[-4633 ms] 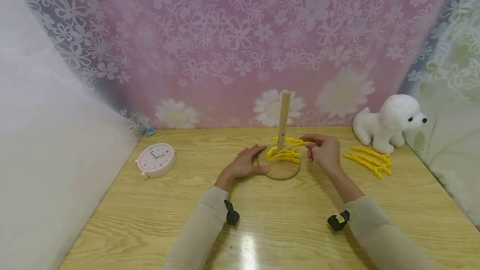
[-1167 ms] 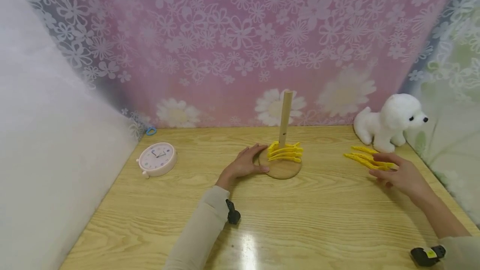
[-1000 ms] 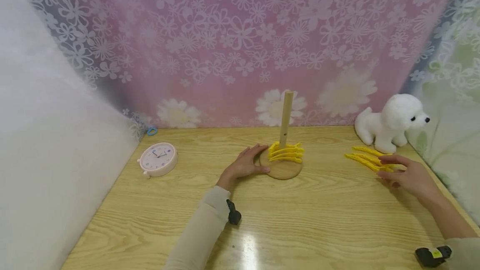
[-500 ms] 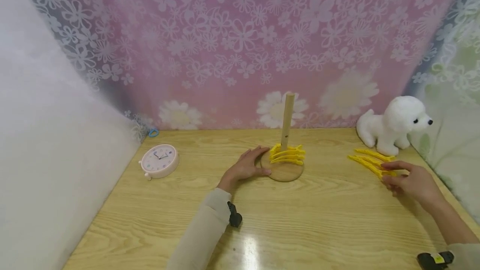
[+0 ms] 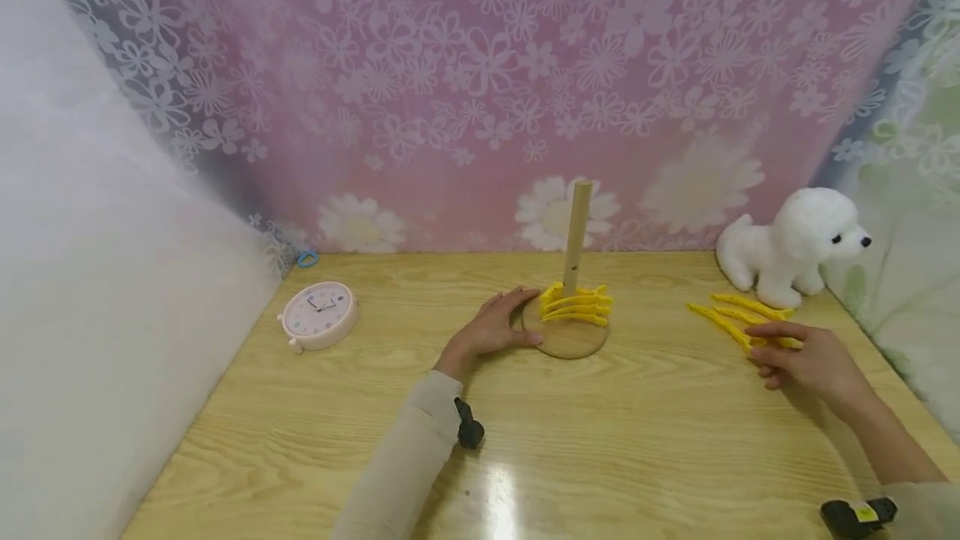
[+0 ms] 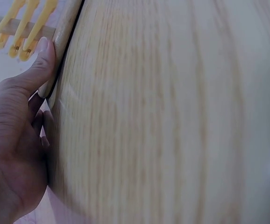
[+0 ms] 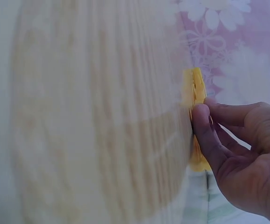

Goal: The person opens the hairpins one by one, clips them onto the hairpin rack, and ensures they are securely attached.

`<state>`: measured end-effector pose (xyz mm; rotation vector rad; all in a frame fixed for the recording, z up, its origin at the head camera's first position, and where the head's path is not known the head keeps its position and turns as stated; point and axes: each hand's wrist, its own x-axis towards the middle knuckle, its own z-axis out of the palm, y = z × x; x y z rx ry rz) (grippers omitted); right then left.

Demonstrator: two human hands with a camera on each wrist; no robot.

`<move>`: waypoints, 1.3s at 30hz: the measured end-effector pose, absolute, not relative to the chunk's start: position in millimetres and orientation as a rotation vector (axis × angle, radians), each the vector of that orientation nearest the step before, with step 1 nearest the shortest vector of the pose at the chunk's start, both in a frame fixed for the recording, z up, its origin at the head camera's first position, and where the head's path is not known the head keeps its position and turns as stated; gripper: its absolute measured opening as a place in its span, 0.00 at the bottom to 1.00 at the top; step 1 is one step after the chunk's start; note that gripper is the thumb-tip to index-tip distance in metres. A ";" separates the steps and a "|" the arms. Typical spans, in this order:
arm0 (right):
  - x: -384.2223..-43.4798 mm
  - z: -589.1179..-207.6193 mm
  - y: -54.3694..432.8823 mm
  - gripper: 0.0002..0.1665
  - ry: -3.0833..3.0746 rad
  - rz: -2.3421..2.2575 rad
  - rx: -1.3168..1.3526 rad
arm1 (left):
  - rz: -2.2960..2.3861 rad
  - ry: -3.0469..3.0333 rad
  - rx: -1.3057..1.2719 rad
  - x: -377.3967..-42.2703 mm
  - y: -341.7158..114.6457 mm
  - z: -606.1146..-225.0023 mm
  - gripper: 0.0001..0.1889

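A wooden stand has a round base and an upright post. Several yellow crocodile hair clips are clamped one above another low on the post. My left hand grips the base's left edge, the thumb at its front rim, as the left wrist view also shows. At the right, my right hand pinches the end of one yellow clip between thumb and index finger. Other loose yellow clips lie just behind it, partly hidden by the hand.
A white plush dog sits at the back right, close behind the loose clips. To the left lies a round pink alarm clock. A small blue ring lies in the back left corner. A floral curtain hangs behind the table.
Earlier my right hand was at the post with a clip, then moved right to the loose clips. It now pinches one, which has shifted slightly left. My left hand stays at the base.
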<state>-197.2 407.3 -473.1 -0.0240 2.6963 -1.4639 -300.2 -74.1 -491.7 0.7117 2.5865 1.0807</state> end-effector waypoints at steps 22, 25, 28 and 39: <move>-190.2 -466.7 389.3 0.28 2.914 -1.228 -0.021 | 1.038 2.590 0.755 -301.3 -74.1 -489.4 0.46; -191.3 -466.2 384.7 0.26 2.929 -1.313 -0.076 | 1.033 2.588 0.758 -300.9 -74.3 -488.9 0.46; -192.9 -466.0 381.3 0.24 2.919 -1.424 -0.182 | 1.041 2.584 0.750 -300.3 -74.4 -488.9 0.46; -204.6 -455.7 358.3 0.18 2.753 -1.730 -0.372 | 1.054 2.578 0.733 -298.9 -73.7 -487.2 0.46</move>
